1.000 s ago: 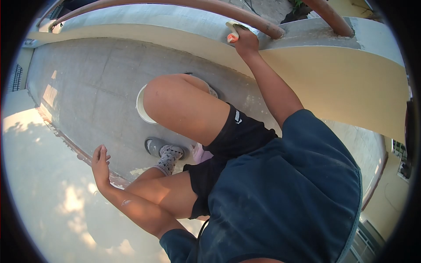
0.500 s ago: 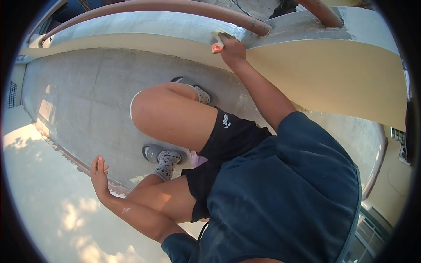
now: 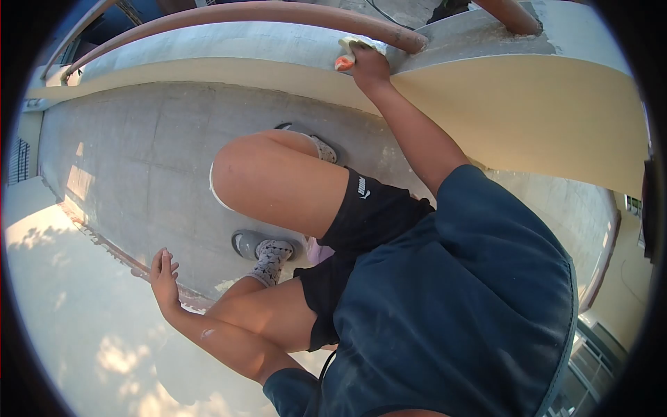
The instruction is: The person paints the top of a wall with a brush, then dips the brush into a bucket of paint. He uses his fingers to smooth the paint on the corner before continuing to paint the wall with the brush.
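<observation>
At the top, my right hand [image 3: 370, 64] is closed around a pale off-white item with an orange end [image 3: 344, 63], possibly a folded cloth; its exact kind does not show. It presses against the top of the low curved wall [image 3: 278, 48], close to where a brown pipe rail meets it. A whitish wet-looking patch [image 3: 375, 45] shows beside the fingers. My left hand [image 3: 165, 281] hangs at the left with fingers loosely apart and nothing visible in it, near the pale wall [image 3: 76, 299]. Between the hands are my bent knees.
The brown pipe rail [image 3: 278, 12] runs along the wall top, and a second pipe [image 3: 511, 17] rises at the right. Grey concrete floor [image 3: 139, 153] lies between the two walls. My feet are in grey slippers [image 3: 246, 244]. A pink item [image 3: 319, 251] is partly hidden under my leg.
My right hand and the pale item have shifted very slightly along the wall top. The left hand appears a little lower and further right, as the whole view has tilted slightly.
</observation>
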A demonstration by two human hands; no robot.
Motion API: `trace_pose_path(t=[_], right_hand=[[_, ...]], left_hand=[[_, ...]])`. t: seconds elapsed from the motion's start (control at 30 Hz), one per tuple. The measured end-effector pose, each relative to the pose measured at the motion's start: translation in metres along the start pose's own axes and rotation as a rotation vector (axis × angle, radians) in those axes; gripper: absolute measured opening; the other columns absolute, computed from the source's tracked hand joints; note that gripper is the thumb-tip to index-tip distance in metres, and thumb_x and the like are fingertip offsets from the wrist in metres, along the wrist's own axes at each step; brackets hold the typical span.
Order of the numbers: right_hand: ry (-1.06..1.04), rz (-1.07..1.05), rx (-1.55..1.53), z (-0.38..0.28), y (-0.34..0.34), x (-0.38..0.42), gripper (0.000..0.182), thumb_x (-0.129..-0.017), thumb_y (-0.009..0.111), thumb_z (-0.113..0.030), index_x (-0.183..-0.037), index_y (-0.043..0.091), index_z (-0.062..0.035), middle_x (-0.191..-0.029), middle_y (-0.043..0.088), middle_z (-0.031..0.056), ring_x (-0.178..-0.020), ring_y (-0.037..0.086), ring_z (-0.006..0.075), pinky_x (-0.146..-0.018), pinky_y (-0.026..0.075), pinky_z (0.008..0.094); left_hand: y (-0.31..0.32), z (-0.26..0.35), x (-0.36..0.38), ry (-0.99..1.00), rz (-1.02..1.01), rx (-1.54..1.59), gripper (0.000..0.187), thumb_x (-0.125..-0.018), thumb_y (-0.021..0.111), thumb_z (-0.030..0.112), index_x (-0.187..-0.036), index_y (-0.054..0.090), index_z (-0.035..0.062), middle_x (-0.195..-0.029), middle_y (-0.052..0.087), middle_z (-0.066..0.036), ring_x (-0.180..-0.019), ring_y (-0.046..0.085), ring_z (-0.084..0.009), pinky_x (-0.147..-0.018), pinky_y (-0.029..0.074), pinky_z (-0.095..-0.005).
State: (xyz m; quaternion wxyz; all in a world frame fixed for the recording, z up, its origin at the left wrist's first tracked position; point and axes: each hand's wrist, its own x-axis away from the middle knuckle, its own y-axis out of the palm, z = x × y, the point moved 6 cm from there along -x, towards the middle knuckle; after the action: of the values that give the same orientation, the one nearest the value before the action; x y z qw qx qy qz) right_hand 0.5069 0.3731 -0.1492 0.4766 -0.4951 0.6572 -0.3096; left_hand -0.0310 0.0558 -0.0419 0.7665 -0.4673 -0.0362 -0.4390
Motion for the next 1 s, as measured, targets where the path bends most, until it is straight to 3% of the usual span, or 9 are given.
trace_pose_path(t=[0.1, 0.2, 0.33, 0.4, 0.57, 0.8, 0.87, 1.0], right_hand=[[-0.06, -0.042, 0.004, -0.017, -0.003, 0.018, 0.03, -0.082, 0.054, -0.012, -0.111, 0.063, -0.0112, -0.105, 0.066, 0.0125, -0.095, 0.063, 0.0329, -0.08, 0.051, 0.0424], [-0.138, 0.106, -0.093, -0.02, -0.007, 0.013, 0.033, -0.081, 0.056, -0.009, -0.113, 0.063, -0.0113, -0.109, 0.065, 0.012, -0.1, 0.061, 0.0319, -0.084, 0.05, 0.0408], [0.015, -0.027, -0.054, 0.0, 0.006, -0.013, 0.034, -0.081, 0.054, -0.009, -0.114, 0.063, -0.0123, -0.111, 0.064, 0.0111, -0.102, 0.06, 0.032, -0.086, 0.048, 0.0419], [0.072, 0.025, -0.03, 0.008, 0.007, -0.015, 0.023, -0.083, 0.049, -0.008, -0.101, 0.062, -0.0111, -0.104, 0.065, 0.0109, -0.097, 0.062, 0.0314, -0.082, 0.05, 0.0427], [0.023, 0.067, -0.12, -0.014, -0.015, -0.001, 0.023, -0.085, 0.047, -0.01, -0.102, 0.062, -0.0122, -0.102, 0.065, 0.0117, -0.095, 0.063, 0.033, -0.081, 0.05, 0.0442], [0.006, 0.182, 0.061, -0.007, -0.002, -0.005, 0.018, -0.082, 0.052, -0.012, -0.096, 0.064, -0.012, -0.096, 0.066, 0.0088, -0.091, 0.063, 0.031, -0.08, 0.051, 0.0416], [0.062, 0.019, 0.008, -0.008, 0.003, -0.002, 0.031, -0.084, 0.053, -0.012, -0.112, 0.063, -0.0161, -0.108, 0.065, 0.0104, -0.102, 0.06, 0.0312, -0.085, 0.049, 0.0426], [0.023, 0.083, -0.002, -0.001, -0.005, -0.014, 0.034, -0.085, 0.051, -0.01, -0.116, 0.062, -0.0169, -0.11, 0.065, 0.0099, -0.104, 0.06, 0.0305, -0.087, 0.049, 0.0414]], left_hand=[[-0.002, 0.001, -0.002, -0.011, 0.001, -0.005, 0.054, -0.091, 0.055, 0.046, -0.131, 0.05, 0.0088, -0.118, 0.058, -0.012, -0.101, 0.058, -0.024, -0.088, 0.044, -0.0369], [0.0, -0.001, -0.005, -0.025, -0.002, -0.018, 0.054, -0.091, 0.056, 0.046, -0.13, 0.051, 0.0084, -0.118, 0.058, -0.012, -0.101, 0.059, -0.0237, -0.088, 0.044, -0.037], [0.0, 0.001, -0.003, -0.013, -0.014, -0.001, 0.055, -0.09, 0.057, 0.047, -0.129, 0.052, 0.0077, -0.118, 0.058, -0.011, -0.1, 0.059, -0.0228, -0.088, 0.044, -0.0366], [-0.002, 0.001, 0.0, -0.017, 0.002, 0.001, 0.055, -0.09, 0.057, 0.047, -0.129, 0.052, 0.0077, -0.117, 0.058, -0.011, -0.099, 0.059, -0.0226, -0.087, 0.044, -0.0365], [-0.004, 0.003, 0.004, -0.048, 0.052, -0.027, 0.047, -0.093, 0.054, 0.041, -0.125, 0.056, 0.0072, -0.115, 0.059, -0.009, -0.097, 0.058, -0.023, -0.085, 0.044, -0.036], [-0.001, 0.009, 0.005, -0.017, 0.027, 0.004, 0.049, -0.093, 0.054, 0.043, -0.126, 0.055, 0.0071, -0.114, 0.059, -0.01, -0.096, 0.058, -0.0203, -0.087, 0.044, -0.0353], [-0.003, 0.008, 0.003, -0.023, 0.042, 0.014, 0.049, -0.093, 0.054, 0.043, -0.127, 0.055, 0.007, -0.114, 0.059, -0.01, -0.096, 0.058, -0.0201, -0.087, 0.044, -0.0351], [-0.003, 0.003, -0.002, -0.034, -0.001, -0.01, 0.055, -0.091, 0.057, 0.046, -0.131, 0.051, 0.0081, -0.117, 0.058, -0.011, -0.098, 0.058, -0.0214, -0.088, 0.044, -0.036]])
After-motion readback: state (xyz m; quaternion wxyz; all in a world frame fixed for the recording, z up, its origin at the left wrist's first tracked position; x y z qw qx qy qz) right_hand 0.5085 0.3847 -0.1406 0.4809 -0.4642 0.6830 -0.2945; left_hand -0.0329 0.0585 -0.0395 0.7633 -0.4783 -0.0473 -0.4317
